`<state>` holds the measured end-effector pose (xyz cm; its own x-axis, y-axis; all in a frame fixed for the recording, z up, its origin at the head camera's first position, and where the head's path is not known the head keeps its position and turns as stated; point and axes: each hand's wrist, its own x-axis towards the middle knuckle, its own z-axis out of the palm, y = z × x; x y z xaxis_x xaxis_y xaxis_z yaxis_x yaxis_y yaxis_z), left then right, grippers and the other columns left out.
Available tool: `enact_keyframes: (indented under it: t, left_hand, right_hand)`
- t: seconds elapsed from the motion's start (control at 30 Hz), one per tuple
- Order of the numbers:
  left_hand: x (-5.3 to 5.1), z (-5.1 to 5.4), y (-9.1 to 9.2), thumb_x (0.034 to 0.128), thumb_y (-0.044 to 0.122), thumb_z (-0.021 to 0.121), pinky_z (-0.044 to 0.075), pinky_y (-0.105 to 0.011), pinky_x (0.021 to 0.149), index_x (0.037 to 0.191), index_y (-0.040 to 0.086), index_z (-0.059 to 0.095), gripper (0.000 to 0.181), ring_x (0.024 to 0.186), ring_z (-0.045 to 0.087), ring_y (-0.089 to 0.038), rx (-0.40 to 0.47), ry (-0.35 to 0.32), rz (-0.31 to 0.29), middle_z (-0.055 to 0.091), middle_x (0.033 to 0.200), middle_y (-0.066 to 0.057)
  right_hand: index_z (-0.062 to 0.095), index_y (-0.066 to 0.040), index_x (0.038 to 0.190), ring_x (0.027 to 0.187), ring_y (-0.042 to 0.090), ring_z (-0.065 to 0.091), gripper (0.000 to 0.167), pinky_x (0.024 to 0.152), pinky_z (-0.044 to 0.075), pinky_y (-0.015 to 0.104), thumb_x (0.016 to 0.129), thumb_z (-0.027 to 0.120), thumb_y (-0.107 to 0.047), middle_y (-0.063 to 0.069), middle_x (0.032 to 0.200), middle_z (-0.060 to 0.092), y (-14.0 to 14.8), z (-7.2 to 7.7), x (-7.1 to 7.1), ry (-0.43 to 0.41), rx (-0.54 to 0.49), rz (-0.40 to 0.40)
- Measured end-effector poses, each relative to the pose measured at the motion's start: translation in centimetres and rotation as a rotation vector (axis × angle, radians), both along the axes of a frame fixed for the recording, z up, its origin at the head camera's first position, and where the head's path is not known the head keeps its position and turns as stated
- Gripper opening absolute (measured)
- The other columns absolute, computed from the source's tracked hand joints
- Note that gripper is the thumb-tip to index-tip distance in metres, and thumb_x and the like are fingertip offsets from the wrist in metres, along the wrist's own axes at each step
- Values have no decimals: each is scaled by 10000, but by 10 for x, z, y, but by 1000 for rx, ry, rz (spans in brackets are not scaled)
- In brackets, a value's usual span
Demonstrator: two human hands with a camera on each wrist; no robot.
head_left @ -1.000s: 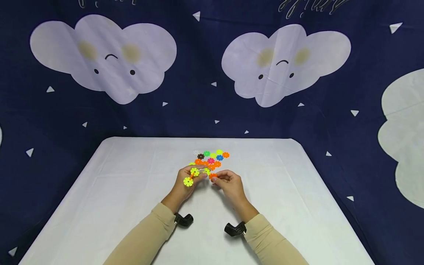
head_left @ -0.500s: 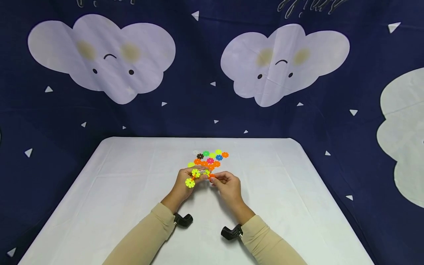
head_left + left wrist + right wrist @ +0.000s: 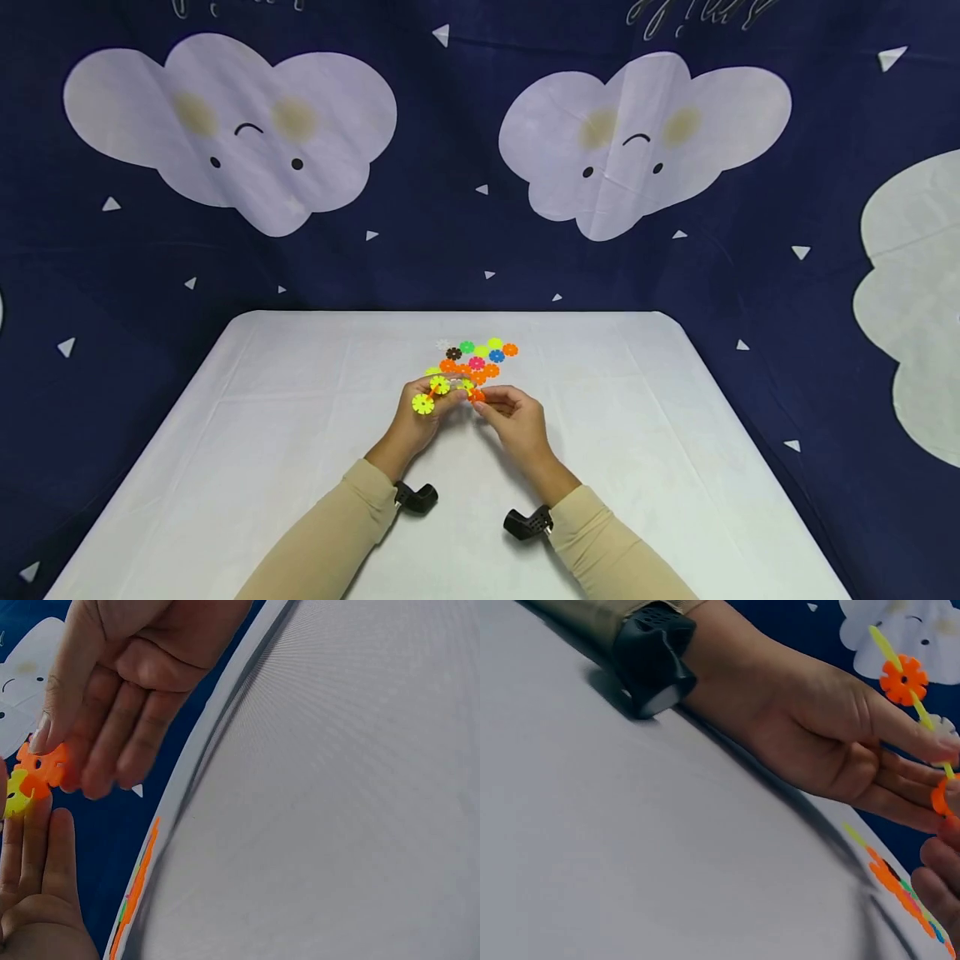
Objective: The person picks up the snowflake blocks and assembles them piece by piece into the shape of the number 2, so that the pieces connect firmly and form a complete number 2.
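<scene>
Orange plastic shows at the tips of my right hand [image 3: 521, 419], where thumb and fingers pinch a notched disc [image 3: 476, 396] by its edge. I probably take it there so that its slots are left free for the yellow disc [image 3: 467, 385] just left of it. The two touch, but I cannot tell whether the notches are fully seated.

My left hand [image 3: 411, 423] pinches the chain [image 3: 439, 385] of yellow, orange and clear discs, its thumb pressed by the clear disc [image 3: 944, 727], likely to brace that middle against the push. The chain's left end juts out toward the near side, held only through its joints.

I hold all this raised above the bench [image 3: 637, 467], perhaps to give my fingers room underneath. Just past my hands, on the far side, the loose discs [image 3: 477, 363] lie in a flat cluster, which seems handy for reaching.
</scene>
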<state>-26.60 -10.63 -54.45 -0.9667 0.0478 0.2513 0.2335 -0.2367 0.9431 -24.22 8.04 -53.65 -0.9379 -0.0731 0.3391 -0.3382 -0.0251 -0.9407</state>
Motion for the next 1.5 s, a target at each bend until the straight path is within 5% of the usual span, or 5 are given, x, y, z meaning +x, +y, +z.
enact_keyframes:
  t: [0.5, 0.7, 0.97, 1.2, 1.5]
  left_hand:
    - [5, -6, 2, 904, 57, 844, 558, -304, 981, 1159, -98, 744, 315, 1151, 684, -243, -38, 16, 15, 722, 1224, -216]
    - [3, -3, 2, 891, 50, 853, 568, -303, 965, 1126, -75, 763, 281, 1117, 690, -238, -32, 13, 24, 724, 1214, -220]
    - [2, -3, 5, 885, 20, 847, 578, -325, 955, 1157, -126, 729, 330, 1108, 695, -253, 40, -29, -12, 712, 1226, -239]
    - [2, -1, 5, 868, 84, 882, 586, -329, 940, 1165, -86, 747, 367, 1084, 692, -262, 2, -33, 9, 738, 1183, -189]
    - [-1, 1, -2, 877, 119, 882, 576, -308, 951, 1132, -39, 778, 318, 1117, 692, -249, -67, 31, 44, 747, 1190, -160]
  right_hand:
    - [692, 63, 1248, 1167, 417, 621, 409, 996, 533, 525, 881, 856, -12, 198, 1252, 691, 33, -7, -22, -56, 179, 36]
    - [719, 5, 1238, 1142, 308, 638, 258, 1002, 542, 453, 981, 731, -26, 129, 1226, 705, 36, -11, -47, -26, 519, -144]
    - [733, -11, 1226, 1136, 370, 576, 250, 1024, 453, 531, 976, 720, -7, 154, 1230, 703, 26, -16, -77, 155, 830, -145]
    - [751, -44, 1166, 936, 285, 559, 286, 854, 480, 436, 901, 762, 64, 94, 988, 591, 23, -10, -83, 100, 732, -159]
    - [761, 25, 1148, 842, 217, 652, 275, 723, 572, 235, 883, 757, 98, 110, 1036, 717, 27, -8, -59, -42, 277, -90]
